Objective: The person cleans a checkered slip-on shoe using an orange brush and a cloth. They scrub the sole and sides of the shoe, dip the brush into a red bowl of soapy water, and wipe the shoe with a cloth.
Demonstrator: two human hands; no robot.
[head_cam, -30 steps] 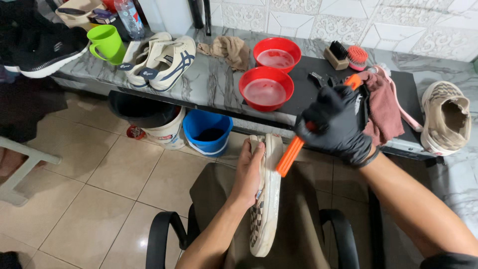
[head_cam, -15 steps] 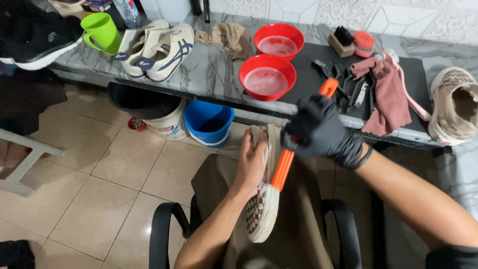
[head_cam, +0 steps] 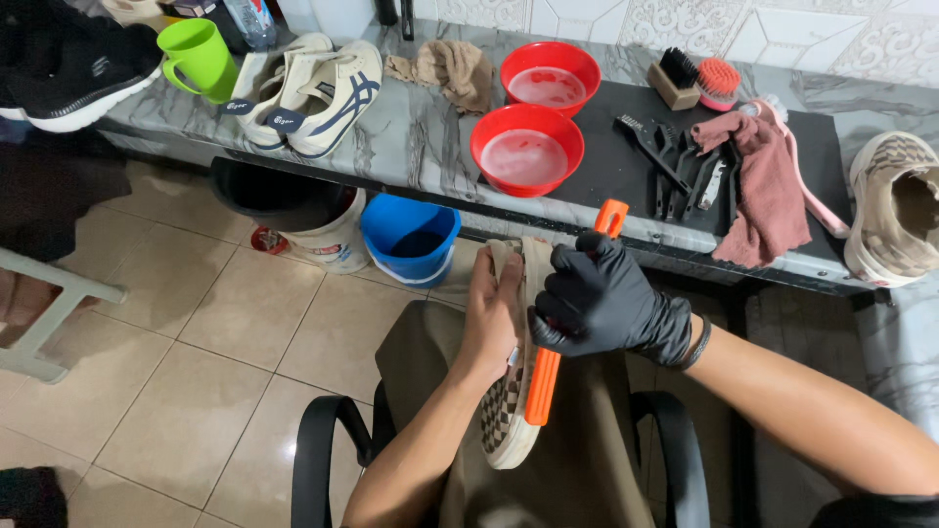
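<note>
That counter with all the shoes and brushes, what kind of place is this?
Probably a shoe-cleaning workspace. The counter holds red bowls of sudsy water, brushes and a pair of sneakers, while the left hand steadies a checkered shoe and the gloved right hand scrubs with an orange brush.

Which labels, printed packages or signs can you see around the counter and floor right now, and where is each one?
Plastic bottle: back left of the counter behind the green mug, clear with a red and blue wrap label.
Tongue tags: on the pair of cream sneakers, small dark tabs with pale print.
White bucket: on the floor under the counter, beside the blue bucket, with a printed band low on its side.
No signs or screens.
</note>
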